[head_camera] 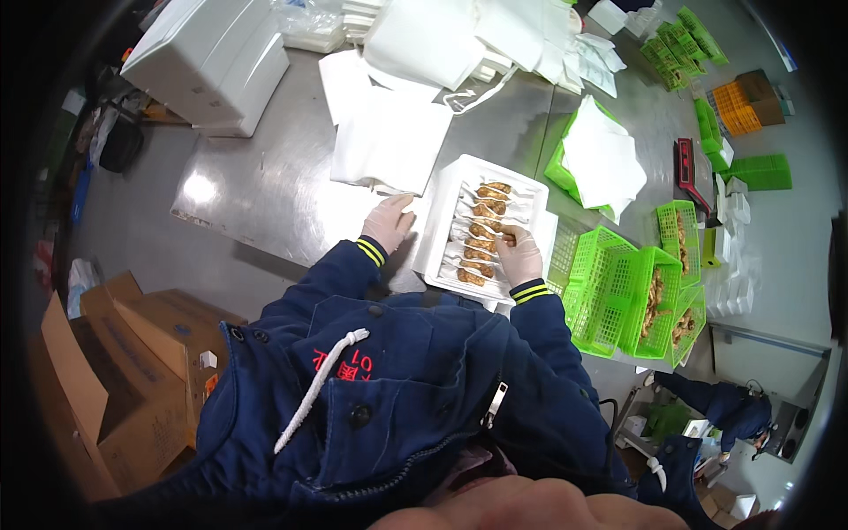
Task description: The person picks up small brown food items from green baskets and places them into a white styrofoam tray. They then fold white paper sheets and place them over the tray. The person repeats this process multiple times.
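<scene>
A white foam box point(434, 228) sits at the table's front edge, close against my jacket. Inside it, a row of brown knobbly pieces point(478, 244), mushrooms or roots, lies with folds of white paper point(457, 228) between them. My right hand point(520, 255), in a thin pale glove, reaches over the box's right side, its fingertips at the end of one middle piece. Whether they grip it or only touch it is hidden. My left hand point(389, 224), also gloved, holds nothing, fingers apart, left of the box and beside the front edge of a white sheet stack point(391, 142).
Green baskets point(599, 291) stand right, some holding brown pieces. White sheets point(603, 156) cover another basket. A red scale point(692, 172) lies beyond. White foam boxes point(212, 59) stand on the steel table point(265, 165) far left. Cardboard boxes point(139, 377) stand lower left. A person point(735, 411) bends lower right.
</scene>
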Motion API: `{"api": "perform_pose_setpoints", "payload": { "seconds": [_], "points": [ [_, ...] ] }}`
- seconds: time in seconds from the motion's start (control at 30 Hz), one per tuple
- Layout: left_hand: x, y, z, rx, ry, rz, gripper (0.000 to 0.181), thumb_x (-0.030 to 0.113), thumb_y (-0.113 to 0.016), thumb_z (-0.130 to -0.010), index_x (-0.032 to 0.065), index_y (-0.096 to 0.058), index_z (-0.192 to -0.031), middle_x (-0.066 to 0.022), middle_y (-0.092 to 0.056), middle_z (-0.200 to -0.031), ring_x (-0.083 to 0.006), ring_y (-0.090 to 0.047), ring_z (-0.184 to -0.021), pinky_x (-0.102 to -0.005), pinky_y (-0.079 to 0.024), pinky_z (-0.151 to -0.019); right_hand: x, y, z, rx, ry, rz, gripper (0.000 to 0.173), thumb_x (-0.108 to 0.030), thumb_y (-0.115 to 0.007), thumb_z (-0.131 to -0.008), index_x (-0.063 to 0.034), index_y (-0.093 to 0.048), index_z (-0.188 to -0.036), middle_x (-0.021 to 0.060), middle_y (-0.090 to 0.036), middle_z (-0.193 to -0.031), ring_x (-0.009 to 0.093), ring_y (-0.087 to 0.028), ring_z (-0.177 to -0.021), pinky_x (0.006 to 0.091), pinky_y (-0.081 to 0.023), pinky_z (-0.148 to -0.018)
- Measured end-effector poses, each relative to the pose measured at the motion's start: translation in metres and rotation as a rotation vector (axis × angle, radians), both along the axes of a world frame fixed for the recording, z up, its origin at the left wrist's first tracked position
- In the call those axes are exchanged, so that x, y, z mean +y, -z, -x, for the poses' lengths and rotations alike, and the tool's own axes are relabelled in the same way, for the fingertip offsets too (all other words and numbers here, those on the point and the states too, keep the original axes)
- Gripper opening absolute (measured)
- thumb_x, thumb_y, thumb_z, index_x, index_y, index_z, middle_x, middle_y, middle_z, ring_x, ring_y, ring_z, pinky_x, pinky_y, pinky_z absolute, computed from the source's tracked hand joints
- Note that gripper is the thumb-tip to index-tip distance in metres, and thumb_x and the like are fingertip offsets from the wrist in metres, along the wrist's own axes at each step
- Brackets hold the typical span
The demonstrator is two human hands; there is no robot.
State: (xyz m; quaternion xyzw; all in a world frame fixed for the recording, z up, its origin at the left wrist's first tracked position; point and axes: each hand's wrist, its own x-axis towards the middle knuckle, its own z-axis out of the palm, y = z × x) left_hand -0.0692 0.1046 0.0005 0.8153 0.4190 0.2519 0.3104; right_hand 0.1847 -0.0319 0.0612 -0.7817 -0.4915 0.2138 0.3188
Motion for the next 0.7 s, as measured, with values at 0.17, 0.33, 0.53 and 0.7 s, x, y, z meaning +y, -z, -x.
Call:
{"api": "perform_pose_setpoints", "payload": {
  "seconds": [0.17, 0.33, 0.53, 0.7],
  "points": [
    [0.001, 0.029, 0.050, -0.040, -0.229, 0.244, 0.031, 0.024, -0.054, -0.091, 0.0030, -0.064, -0.111, -0.0176, -0.062, -0.112, -0.0332, -0.057, -0.107, -0.0392, -0.045, -0.095, 0.026, -0.024, 0.049, 0.167, -0.055, 0.195, 0.020, -0.020, -0.069, -0.083, -0.0070, -0.067, -0.098, 0.0096, -0.067, -0.082, 0.021, -0.065, -0.072, 0.0319, -0.052, -0.068],
    [-0.058, 0.045, 0.085, -0.070, -0.354, 0.217, 0.027, 0.023, -0.052, -0.092, 0.0042, -0.064, -0.107, -0.0154, -0.063, -0.108, -0.0338, -0.058, -0.101, -0.0396, -0.046, -0.092, 0.058, -0.006, 0.096, -0.048, -0.480, -0.037, 0.024, -0.020, -0.063, -0.088, -0.0066, -0.068, -0.107, 0.0144, -0.069, -0.094, 0.025, -0.067, -0.086, 0.0312, -0.051, -0.077],
    [-0.165, 0.047, 0.150, 0.094, -0.517, 0.549, 0.028, 0.029, -0.046, -0.094, 0.0097, -0.066, -0.099, -0.0143, -0.063, -0.098, -0.0344, -0.059, -0.095, -0.0432, -0.047, -0.085, 0.129, 0.050, 0.140, 0.121, -0.821, 0.048, 0.048, -0.016, -0.059, -0.092, -0.0034, -0.046, -0.136, 0.0152, -0.063, -0.118, 0.023, -0.064, -0.101, 0.0303, -0.049, -0.084],
    [-0.310, 0.066, 0.180, 0.052, -0.950, 0.633, 0.028, 0.028, -0.043, -0.094, 0.0113, -0.065, -0.100, -0.0134, -0.062, -0.100, -0.0340, -0.059, -0.096, -0.0437, -0.047, -0.084, 0.239, 0.129, 0.157, -0.686, -1.010, -0.207, 0.067, -0.039, -0.060, -0.088, -0.0098, -0.036, -0.144, 0.0257, -0.038, -0.142, 0.035, -0.034, -0.135, 0.0430, -0.032, -0.108]
  ]
}}
